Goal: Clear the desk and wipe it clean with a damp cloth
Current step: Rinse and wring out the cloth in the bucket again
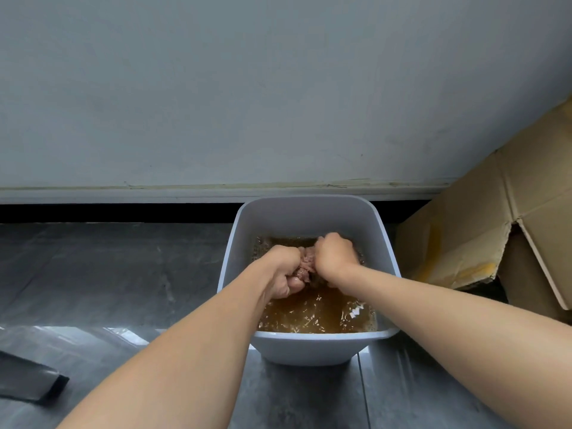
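Observation:
A white square plastic bin stands on the dark tiled floor, holding brownish water. Both my hands are inside it, above the water. A pinkish wet cloth is bunched between them. My left hand grips the cloth's left end with curled fingers. My right hand grips its right end in a fist. Most of the cloth is hidden inside the two fists.
A pale wall with a skirting board runs behind the bin. Flattened and open cardboard boxes lean at the right, close to the bin. A dark flat object lies on the floor tiles at the lower left.

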A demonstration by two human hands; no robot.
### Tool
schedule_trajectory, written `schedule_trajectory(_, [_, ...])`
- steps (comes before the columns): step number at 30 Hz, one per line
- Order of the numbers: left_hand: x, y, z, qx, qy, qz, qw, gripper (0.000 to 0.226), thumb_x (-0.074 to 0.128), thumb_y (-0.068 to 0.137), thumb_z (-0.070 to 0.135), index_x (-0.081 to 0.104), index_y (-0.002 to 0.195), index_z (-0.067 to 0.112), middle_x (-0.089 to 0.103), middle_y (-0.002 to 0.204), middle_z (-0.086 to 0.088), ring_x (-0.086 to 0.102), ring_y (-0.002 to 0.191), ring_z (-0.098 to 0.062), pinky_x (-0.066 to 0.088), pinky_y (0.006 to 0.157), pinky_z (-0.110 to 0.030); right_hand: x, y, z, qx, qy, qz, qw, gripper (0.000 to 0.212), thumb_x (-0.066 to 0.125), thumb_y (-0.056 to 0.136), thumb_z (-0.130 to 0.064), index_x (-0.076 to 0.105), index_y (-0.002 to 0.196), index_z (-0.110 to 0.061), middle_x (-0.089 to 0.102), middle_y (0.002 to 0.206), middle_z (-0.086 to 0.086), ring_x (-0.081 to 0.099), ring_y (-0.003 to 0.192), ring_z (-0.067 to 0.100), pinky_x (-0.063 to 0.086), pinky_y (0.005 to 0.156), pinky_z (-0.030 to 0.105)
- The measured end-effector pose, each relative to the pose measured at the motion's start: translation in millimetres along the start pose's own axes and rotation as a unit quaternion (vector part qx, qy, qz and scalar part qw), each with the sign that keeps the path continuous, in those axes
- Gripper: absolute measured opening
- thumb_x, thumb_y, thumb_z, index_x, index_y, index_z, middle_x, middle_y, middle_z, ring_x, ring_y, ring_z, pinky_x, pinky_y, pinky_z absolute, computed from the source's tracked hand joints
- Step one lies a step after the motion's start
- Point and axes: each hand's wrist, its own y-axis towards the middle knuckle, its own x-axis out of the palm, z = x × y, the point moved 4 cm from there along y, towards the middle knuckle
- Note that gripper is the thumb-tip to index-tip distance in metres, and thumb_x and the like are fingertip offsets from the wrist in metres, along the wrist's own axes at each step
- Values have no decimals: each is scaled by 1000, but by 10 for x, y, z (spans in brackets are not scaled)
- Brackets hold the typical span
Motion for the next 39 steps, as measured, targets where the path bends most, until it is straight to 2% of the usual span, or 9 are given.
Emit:
schedule_trajectory(5, [-79,151,27,89,105,81,987,13,46,97,12,53,107,6,52,62,-7,41,49,-15,32,40,-19,200,276,100,-39,-121,-78,989,44,27,108,-37,48,133,-8,50,134,26,55,116,45,46,100,48])
schedule_trajectory(8, [-121,276,-41,98,268,95,954,72,59,94,18,17,151,8,55,124,-22,63,101,-34,57,77,-39,380,289,187,-67,-238,-162,955,57,44,100,-15,21,152,-11,10,153,29,40,130,54,37,110,54])
schedule_trajectory(11, [-135,307,-113,88,499,105,856,91,59,91,17,-3,157,14,28,154,-24,43,136,-38,38,112,-43,383,229,239,-70,-305,-199,929,74,51,95,-4,13,157,-15,1,158,24,44,133,49,41,110,49])
schedule_trajectory(13, [-116,322,-150,78,530,73,841,80,59,90,14,14,155,12,46,144,-17,55,124,-34,51,98,-42,404,201,230,-66,-295,-226,926,61,51,95,-1,30,151,-7,22,157,23,49,133,40,43,109,42])
schedule_trajectory(17, [-47,194,-108,59,397,51,914,27,49,99,12,49,124,4,59,120,-18,62,100,-31,49,73,-35,410,165,199,-14,-168,-229,959,27,52,98,-8,57,124,-2,61,127,16,62,115,30,51,89,34])
schedule_trajectory(21, [-135,305,-109,25,165,108,980,30,55,97,18,55,119,-3,65,97,-18,62,82,-28,47,62,-32,417,21,63,76,78,-144,984,22,42,102,-19,57,93,-7,62,93,15,59,75,29,45,60,32])
schedule_trajectory(26, [-271,312,-102,-40,-109,112,987,26,40,101,14,59,85,6,61,68,-10,59,58,-24,46,36,-23,382,-122,-203,18,82,-76,993,23,40,99,-23,58,104,-9,65,113,22,64,93,38,49,73,39])
schedule_trajectory(33, [74,38,32,-40,-71,-33,996,45,24,103,2,46,66,13,40,45,1,29,24,-6,15,23,-12,-32,168,-2,1,35,11,999,27,46,101,-16,65,106,3,66,115,27,63,106,44,51,85,41])
schedule_trajectory(39, [-195,57,10,-20,-51,77,996,43,27,101,2,43,62,12,38,32,1,33,19,-8,20,26,-10,198,-14,-164,-40,-9,-103,994,28,41,100,-12,60,83,1,62,75,22,62,61,35,50,49,36])
